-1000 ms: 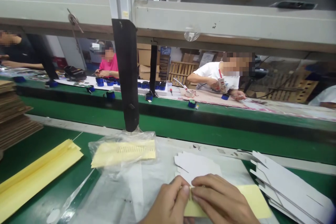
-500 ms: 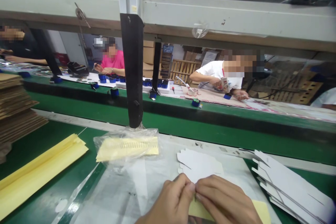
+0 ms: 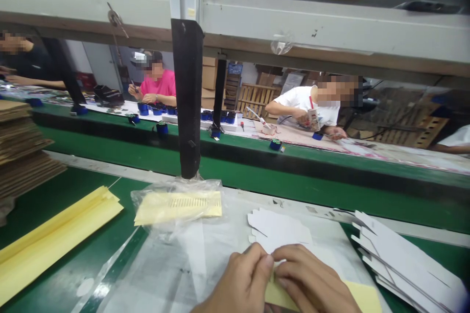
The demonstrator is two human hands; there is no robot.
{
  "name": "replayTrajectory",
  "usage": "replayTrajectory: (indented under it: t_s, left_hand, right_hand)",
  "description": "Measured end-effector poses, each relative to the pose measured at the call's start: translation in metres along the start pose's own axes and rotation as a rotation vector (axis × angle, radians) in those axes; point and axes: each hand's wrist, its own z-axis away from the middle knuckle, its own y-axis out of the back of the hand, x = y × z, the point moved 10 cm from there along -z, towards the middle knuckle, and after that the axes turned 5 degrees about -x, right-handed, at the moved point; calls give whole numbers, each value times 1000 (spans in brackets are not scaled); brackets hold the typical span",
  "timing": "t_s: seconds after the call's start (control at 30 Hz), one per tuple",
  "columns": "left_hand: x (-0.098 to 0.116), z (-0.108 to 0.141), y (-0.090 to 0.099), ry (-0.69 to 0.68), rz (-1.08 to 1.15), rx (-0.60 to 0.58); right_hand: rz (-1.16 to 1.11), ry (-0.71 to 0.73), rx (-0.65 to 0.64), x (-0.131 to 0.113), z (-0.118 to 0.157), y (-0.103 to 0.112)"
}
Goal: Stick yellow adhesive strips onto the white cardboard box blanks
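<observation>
My left hand (image 3: 244,279) is closed at the bottom of the view, thumb pressed against the curled index finger. My right hand (image 3: 312,276) meets it from the right, fingers bent together and fingertips nearly touching the left thumb. Between and under the hands is a yellow paper sheet (image 3: 364,297), pinched at its upper edge; the exact grip is hidden by the fingers. Just beyond them a flat white carton blank (image 3: 277,227) lies on the pale work surface (image 3: 165,264).
A plastic bag with printed yellow sheets (image 3: 179,205) lies ahead left. Folded yellow paper (image 3: 58,244) and stacked brown cardboard (image 3: 25,146) are at left, white carton blanks (image 3: 407,264) at right. A black post (image 3: 187,98) stands before a green conveyor (image 3: 235,168) carrying blue parts; co-workers sit beyond.
My right hand's fingers have shifted slightly, and the yellow sheet's right end sits a little differently. My left hand stays nearly still. Across the conveyor, the pink-sleeved co-worker's hand has risen.
</observation>
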Motion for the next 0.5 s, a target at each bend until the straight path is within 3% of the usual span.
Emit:
replayTrajectory:
  t_s: [0.1,0.23,0.33,0.4,0.5]
  left_hand:
    - [2,1,-3,15,-48,-26]
    - [6,-1,-4,-5,-126,-37]
    - [19,-2,-6,-216,-260,-15]
    - [23,-1,-6,-348,-319,14]
    - [17,-2,-8,-393,-413,33]
  right_hand:
    - [-151,-211,7,20,2,12]
    - [-197,-533,48,70,-12,36]
    - [-313,-695,-111,115,-29,13]
    - [-364,-788,-153,144,-31,-7]
    - [-366,-840,-161,170,-25,-31]
